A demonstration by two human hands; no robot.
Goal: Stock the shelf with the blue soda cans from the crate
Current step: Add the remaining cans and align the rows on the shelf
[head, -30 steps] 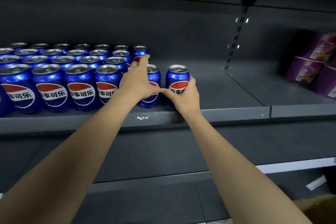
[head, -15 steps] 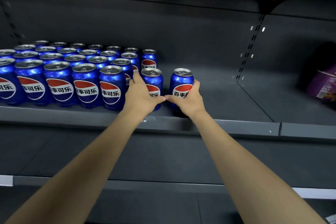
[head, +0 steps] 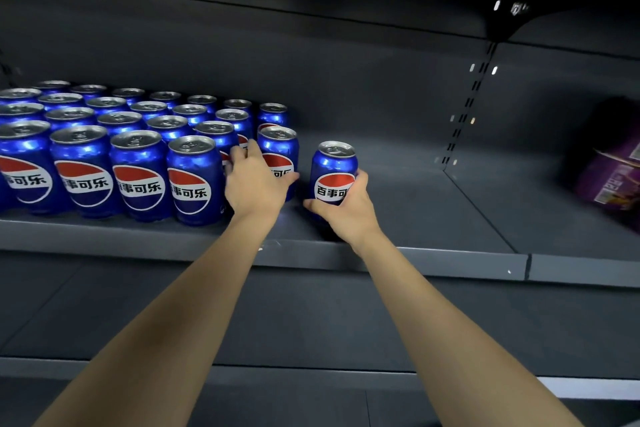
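Big dark shelf (head: 381,255) fills the view, its front lip running across the middle, another level below it. On its left half sits the block of cans (head: 114,149), blue with red-and-white logos, silver tops, packed tight in rows running front to back, all upright. Far right, past the slotted upright (head: 464,114), purple packs (head: 611,180) are blurred at the edge.

Both bare arms reach up from the bottom. Left hand (head: 254,184) is laid over the near can (head: 278,154) at the right end of the block, fingers stretched over its left side and thumb pointing right across its front; whether it truly grips is hard to call. Right hand (head: 343,206) is wrapped around the lower half of the lone can (head: 335,172), fingers curled on its right side, thumb low at the front. That can stands upright on the shelf, just right of the block, a small gap apart, near the front lip.
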